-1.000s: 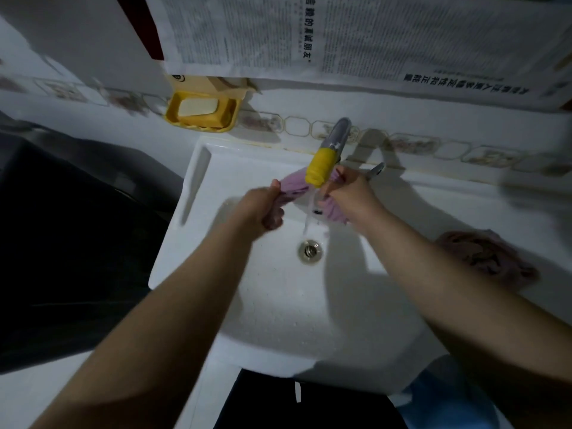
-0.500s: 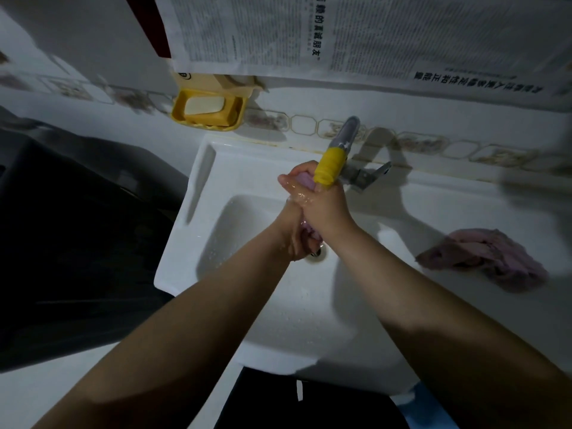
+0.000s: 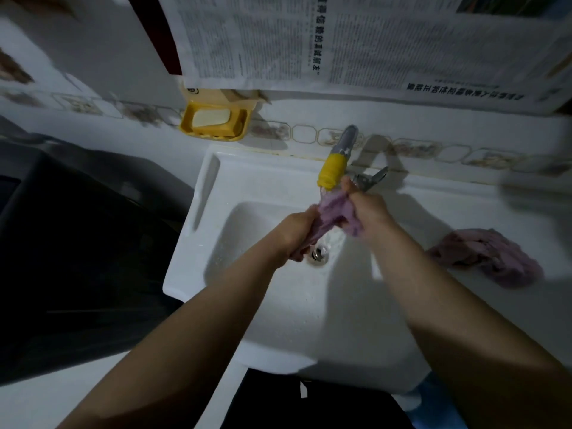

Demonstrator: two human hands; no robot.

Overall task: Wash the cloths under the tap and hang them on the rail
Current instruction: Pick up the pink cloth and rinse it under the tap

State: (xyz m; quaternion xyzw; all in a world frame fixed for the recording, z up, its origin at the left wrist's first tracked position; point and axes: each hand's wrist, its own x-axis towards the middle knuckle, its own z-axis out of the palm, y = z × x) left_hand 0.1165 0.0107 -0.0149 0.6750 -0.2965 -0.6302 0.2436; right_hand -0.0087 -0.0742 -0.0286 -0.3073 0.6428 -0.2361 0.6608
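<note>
White tiled wall, with a band of patterned border tiles, backs a white sink (image 3: 198,212) set into a pale bench (image 3: 495,305). Sheets of newspaper (image 3: 340,44) hang on the wall above, and a yellow soap dish (image 3: 216,122) holding a pale bar is fixed just below their left edge. To the left of the sink stands a large dark object, too dim to identify.

From the wall a tap (image 3: 335,159) with a yellow sleeve on its spout (image 3: 331,171) reaches out over the basin, and water runs from it down toward the drain (image 3: 318,258).

Both hands hold a purple cloth (image 3: 334,212) directly under the spout, above the drain. The left hand (image 3: 297,233) grips the lower end of the cloth, its fingers curled round the bunched fabric. The right hand (image 3: 368,209) grips the upper end, fingers wrapped into the cloth and the thumb raised near the yellow sleeve. The cloth is stretched and crumpled between them, possibly twisted, though the blur makes that hard to confirm.

A second purple cloth (image 3: 489,255) lies in a heap on the bench to the right of the basin, well apart from the hands.
</note>
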